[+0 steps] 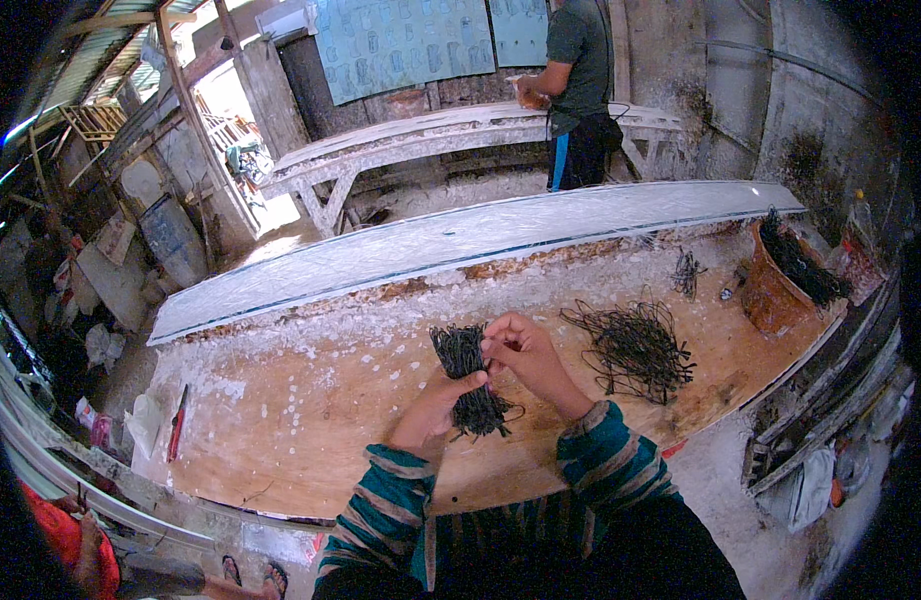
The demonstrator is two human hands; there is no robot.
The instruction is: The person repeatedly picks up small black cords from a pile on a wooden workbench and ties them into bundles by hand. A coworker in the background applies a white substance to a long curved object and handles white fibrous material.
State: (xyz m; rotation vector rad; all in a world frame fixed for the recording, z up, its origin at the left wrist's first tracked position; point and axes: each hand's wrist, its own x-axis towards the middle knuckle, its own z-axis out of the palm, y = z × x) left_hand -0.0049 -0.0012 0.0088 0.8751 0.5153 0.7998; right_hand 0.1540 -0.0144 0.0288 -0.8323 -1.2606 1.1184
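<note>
A thick bundle of black looped cords [458, 348] stands upright over the wooden tabletop, loops at the top and loose ends at the bottom. My left hand [432, 408] is wrapped round its middle, thumb across the front. At the bundle's upper right edge, my right hand [528, 358] is closed in a pinch against the cords; its fingertips partly hide what lies between them. To the right of my hands, a loose pile of similar black cords [635, 350] is spread on the wood.
An orange-brown bucket [770, 295] full of black cords stands at the table's right end, near a small cord clump [688, 273]. A red-handled knife [179, 425] lies left. Beyond runs a long white panel [480, 238]. One person [580, 90] stands at the far bench; another [70, 540] is lower left.
</note>
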